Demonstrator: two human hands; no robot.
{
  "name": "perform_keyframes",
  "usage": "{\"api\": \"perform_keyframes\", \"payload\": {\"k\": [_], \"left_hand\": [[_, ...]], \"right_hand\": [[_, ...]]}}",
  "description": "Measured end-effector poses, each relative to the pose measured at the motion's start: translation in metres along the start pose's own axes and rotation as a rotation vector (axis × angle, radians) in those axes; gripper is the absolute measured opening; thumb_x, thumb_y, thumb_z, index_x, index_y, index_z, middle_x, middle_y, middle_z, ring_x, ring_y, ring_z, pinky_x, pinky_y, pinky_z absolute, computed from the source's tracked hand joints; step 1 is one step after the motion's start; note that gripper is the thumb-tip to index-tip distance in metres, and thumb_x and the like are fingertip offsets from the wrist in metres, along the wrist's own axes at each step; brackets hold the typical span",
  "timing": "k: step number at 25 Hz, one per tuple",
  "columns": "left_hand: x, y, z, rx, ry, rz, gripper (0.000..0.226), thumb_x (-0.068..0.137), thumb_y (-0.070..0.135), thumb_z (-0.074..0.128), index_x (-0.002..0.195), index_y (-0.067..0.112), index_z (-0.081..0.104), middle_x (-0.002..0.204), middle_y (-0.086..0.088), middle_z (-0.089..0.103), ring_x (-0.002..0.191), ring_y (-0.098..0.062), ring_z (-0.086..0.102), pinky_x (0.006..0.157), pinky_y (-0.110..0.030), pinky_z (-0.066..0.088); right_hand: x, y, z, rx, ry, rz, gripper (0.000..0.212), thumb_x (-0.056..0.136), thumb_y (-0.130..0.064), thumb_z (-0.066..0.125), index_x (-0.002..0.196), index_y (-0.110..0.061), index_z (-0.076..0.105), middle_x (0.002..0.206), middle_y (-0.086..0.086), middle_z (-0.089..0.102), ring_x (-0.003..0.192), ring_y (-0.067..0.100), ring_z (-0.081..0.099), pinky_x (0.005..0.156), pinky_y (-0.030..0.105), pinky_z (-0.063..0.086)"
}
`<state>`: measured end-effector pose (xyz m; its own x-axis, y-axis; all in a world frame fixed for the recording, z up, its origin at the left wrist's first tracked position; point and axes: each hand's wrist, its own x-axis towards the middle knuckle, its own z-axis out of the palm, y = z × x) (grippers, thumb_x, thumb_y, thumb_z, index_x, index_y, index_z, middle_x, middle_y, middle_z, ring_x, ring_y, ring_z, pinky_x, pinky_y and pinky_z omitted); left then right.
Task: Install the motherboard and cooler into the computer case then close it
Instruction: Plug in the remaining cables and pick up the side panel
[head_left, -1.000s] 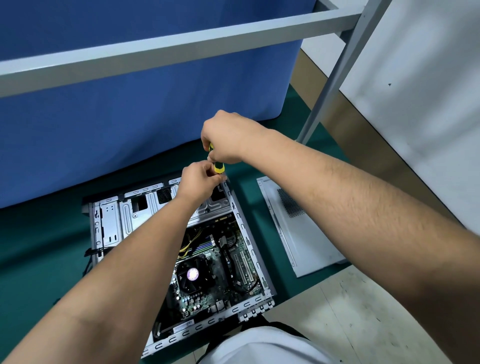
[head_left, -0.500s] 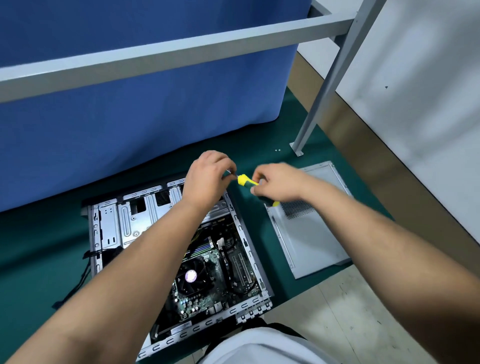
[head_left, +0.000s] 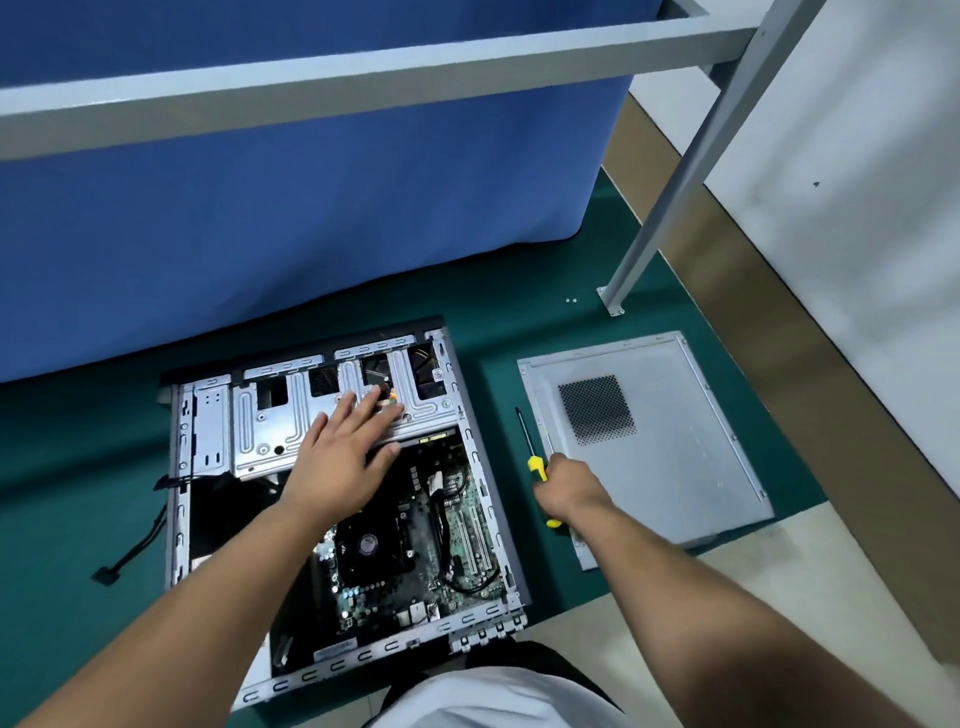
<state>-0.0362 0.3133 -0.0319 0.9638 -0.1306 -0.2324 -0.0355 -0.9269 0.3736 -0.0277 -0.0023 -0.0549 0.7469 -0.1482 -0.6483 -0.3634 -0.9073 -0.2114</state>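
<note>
Since the earlier frames, both hands have dropped from above the case and parted: the left hand (head_left: 347, 457) has come down flat onto the case, and the right hand (head_left: 569, 488) has carried the screwdriver (head_left: 535, 465) down to the mat.

Head view: the computer case (head_left: 179, 467) lies open on its side on the green mat (head_left: 78, 441). The left hand rests palm-down with its fingers (head_left: 363, 410) spread apart across the silver drive cage (head_left: 265, 415) at the far end of the case, gripping nothing. Nearer the person, inside the case, the motherboard (head_left: 467, 525) sits in place with the black cooler (head_left: 371, 545) on it, its round fan hub facing up. A black cable (head_left: 137, 545) trails out of the case's left side onto the mat.

The right hand is closed around the yellow handle of the screwdriver, whose dark shaft points away from the person and lies low over the mat, between the case and the side panel (head_left: 670, 441). That grey panel lies flat just right of the case, its perforated vent facing up. 2 small screws (head_left: 571, 300) lie on the mat near the foot of the grey frame leg (head_left: 670, 208).
</note>
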Motion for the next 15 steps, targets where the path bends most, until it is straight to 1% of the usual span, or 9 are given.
{"api": "perform_keyframes", "payload": {"k": [1,2,4,7,9,11,13,14,15], "left_hand": [[-0.004,-0.001,0.004,0.014,-0.019,0.006,0.059,0.104,0.057,0.036,0.157,0.056,0.011,0.168,0.02,-0.006,0.155,-0.009,-0.015,0.126,-0.042,-0.005],[-0.008,-0.002,0.007,0.04,-0.033,0.009,0.064,0.104,0.058,0.037,0.157,0.057,0.001,0.167,0.02,-0.011,0.153,-0.01,-0.021,0.126,-0.041,-0.009],[-0.011,-0.004,0.011,0.099,-0.057,0.007,0.073,0.104,0.057,0.039,0.153,0.06,-0.015,0.166,0.021,-0.019,0.152,-0.011,-0.027,0.125,-0.042,-0.014],[-0.01,-0.005,0.01,0.088,-0.088,0.0,0.076,0.105,0.053,0.042,0.147,0.065,-0.02,0.165,0.023,-0.021,0.151,-0.01,-0.029,0.123,-0.041,-0.017],[-0.009,-0.004,0.008,0.064,-0.112,0.006,0.079,0.104,0.051,0.045,0.146,0.066,-0.02,0.165,0.024,-0.021,0.151,-0.01,-0.029,0.123,-0.041,-0.017],[-0.01,-0.002,0.003,0.045,-0.125,0.011,0.083,0.103,0.047,0.051,0.149,0.064,-0.015,0.166,0.022,-0.019,0.152,-0.01,-0.028,0.123,-0.041,-0.017],[-0.019,0.004,0.0,0.009,-0.077,0.053,0.085,0.099,0.038,0.059,0.156,0.057,-0.001,0.169,0.019,-0.011,0.154,-0.013,-0.022,0.124,-0.042,-0.015],[-0.027,0.008,0.0,-0.014,-0.023,0.113,0.084,0.096,0.033,0.062,0.158,0.053,0.01,0.17,0.017,-0.002,0.157,-0.015,-0.015,0.125,-0.044,-0.011],[-0.039,0.014,0.002,-0.044,0.028,0.196,0.08,0.094,0.031,0.064,0.158,0.048,0.02,0.17,0.016,0.011,0.158,-0.016,-0.004,0.127,-0.046,-0.004]], "right_hand": [[0.002,0.0,0.007,-0.02,0.002,0.002,0.026,0.092,-0.022,0.054,0.117,-0.013,0.055,0.118,0.01,0.061,0.099,0.031,0.065,0.077,0.036,0.057],[0.005,0.001,0.013,-0.039,0.004,0.002,0.031,0.093,-0.023,0.055,0.122,-0.012,0.055,0.121,0.011,0.059,0.104,0.032,0.064,0.082,0.037,0.057],[0.008,0.002,0.024,-0.052,0.015,0.003,0.036,0.093,-0.024,0.055,0.127,-0.011,0.053,0.125,0.011,0.059,0.111,0.033,0.062,0.091,0.04,0.055],[0.006,0.002,0.029,-0.044,0.027,0.004,0.039,0.096,-0.03,0.057,0.13,-0.011,0.05,0.127,0.012,0.057,0.115,0.033,0.061,0.093,0.042,0.053],[0.0,0.001,0.024,-0.058,0.071,-0.051,0.045,0.098,-0.036,0.058,0.134,-0.01,0.047,0.132,0.013,0.052,0.12,0.034,0.056,0.096,0.043,0.051],[-0.012,0.0,0.016,-0.043,0.155,-0.215,0.045,0.098,-0.033,0.059,0.136,-0.011,0.048,0.136,0.011,0.05,0.122,0.032,0.054,0.098,0.042,0.05],[-0.03,0.0,0.004,-0.007,0.199,-0.43,0.043,0.098,-0.03,0.06,0.138,-0.016,0.051,0.135,0.004,0.051,0.122,0.021,0.056,0.099,0.035,0.049],[-0.04,-0.001,-0.001,0.001,0.212,-0.517,0.042,0.097,-0.03,0.06,0.137,-0.018,0.053,0.134,0.0,0.052,0.118,0.014,0.057,0.097,0.03,0.048],[-0.049,-0.001,-0.007,-0.001,0.219,-0.578,0.041,0.097,-0.031,0.06,0.136,-0.021,0.055,0.131,-0.004,0.052,0.111,0.007,0.056,0.094,0.025,0.047]]}}
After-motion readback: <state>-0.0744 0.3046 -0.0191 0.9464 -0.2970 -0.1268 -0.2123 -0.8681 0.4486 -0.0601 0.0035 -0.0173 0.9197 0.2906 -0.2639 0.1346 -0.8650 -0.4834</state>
